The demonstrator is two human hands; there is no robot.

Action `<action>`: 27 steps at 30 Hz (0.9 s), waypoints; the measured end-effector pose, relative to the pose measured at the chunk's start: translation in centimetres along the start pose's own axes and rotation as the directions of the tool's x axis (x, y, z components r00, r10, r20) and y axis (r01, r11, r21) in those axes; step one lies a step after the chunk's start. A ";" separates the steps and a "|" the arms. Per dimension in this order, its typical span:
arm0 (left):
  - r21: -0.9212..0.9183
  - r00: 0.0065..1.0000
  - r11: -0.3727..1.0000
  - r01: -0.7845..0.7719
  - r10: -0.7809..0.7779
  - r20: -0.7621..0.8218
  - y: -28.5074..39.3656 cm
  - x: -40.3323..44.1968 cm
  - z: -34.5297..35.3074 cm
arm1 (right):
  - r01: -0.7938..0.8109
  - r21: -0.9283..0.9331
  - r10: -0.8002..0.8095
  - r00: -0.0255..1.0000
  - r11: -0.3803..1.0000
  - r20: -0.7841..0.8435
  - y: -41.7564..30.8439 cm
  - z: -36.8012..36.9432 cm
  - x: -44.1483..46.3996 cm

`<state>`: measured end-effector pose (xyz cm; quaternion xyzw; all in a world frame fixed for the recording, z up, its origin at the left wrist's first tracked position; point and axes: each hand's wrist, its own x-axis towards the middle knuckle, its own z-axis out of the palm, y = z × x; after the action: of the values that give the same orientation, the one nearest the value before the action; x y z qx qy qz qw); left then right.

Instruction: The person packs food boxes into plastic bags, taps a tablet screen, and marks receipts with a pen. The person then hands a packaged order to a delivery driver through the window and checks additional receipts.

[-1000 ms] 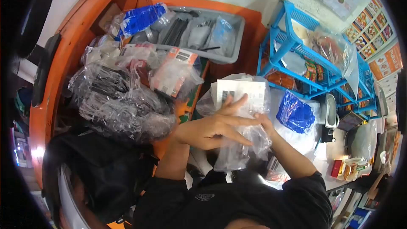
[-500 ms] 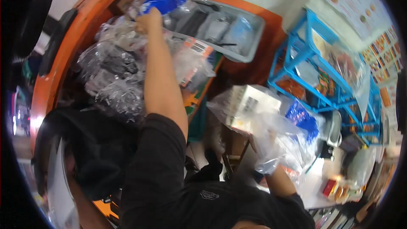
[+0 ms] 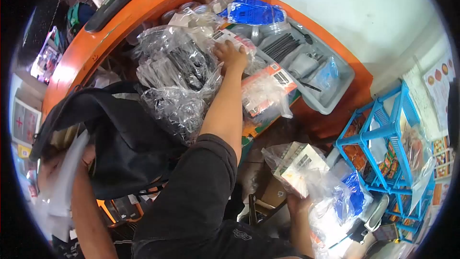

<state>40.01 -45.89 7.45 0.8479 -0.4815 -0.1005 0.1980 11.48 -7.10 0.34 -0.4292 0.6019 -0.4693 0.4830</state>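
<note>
My left hand (image 3: 232,57) reaches forward, its fingers slightly apart over a red-and-white pack (image 3: 239,39) in clear plastic, beside a big bag of black plastic cutlery (image 3: 179,69). No object shows in that hand's grasp. Lower right, my right hand (image 3: 299,205) is closed on a clear plastic bag (image 3: 323,187) holding a cream-white printed box (image 3: 303,165). The bag partly covers my fingers. Close to my left hand lie a second orange-and-white pack (image 3: 270,84) and a blue package (image 3: 254,10).
A grey divided bin (image 3: 342,86) holds black straws and small bags. Blue rack shelves (image 3: 378,136) stand at right, with a blue wrapped bundle (image 3: 353,192) nearby. A black bag (image 3: 129,139) lies left, beside another person's arm (image 3: 91,211) and translucent plastic. An orange counter edge (image 3: 72,62) curves around.
My left hand left the bagged box, reached to the blue package, then came back to the red-and-white pack. My right hand still holds the bag. The view has swung left.
</note>
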 end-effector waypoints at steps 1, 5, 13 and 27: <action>0.012 1.000 1.000 -0.005 0.005 0.003 0.0 0.4 0.2 | -0.059 0.292 0.058 0.998 0.954 0.012 -0.2 0.4 0.1; 0.069 0.999 0.997 0.020 -0.017 -0.038 -0.1 1.2 1.4 | 0.072 -0.148 -0.061 0.995 0.986 0.074 2.7 -0.9 0.5; 0.098 0.997 0.992 0.076 -0.073 -0.033 0.2 2.4 -1.2 | 0.016 -0.096 -0.005 0.994 0.995 0.105 4.6 -1.5 0.6; -0.683 0.920 0.730 -0.031 -0.247 -0.306 3.8 -2.8 -10.1 | -0.296 0.721 0.165 0.955 0.626 0.248 -8.8 1.2 -4.3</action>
<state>39.23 -42.85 18.12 0.7476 -0.3137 -0.1155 0.5739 13.93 -4.81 9.57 -0.1459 0.3639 -0.5741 0.7188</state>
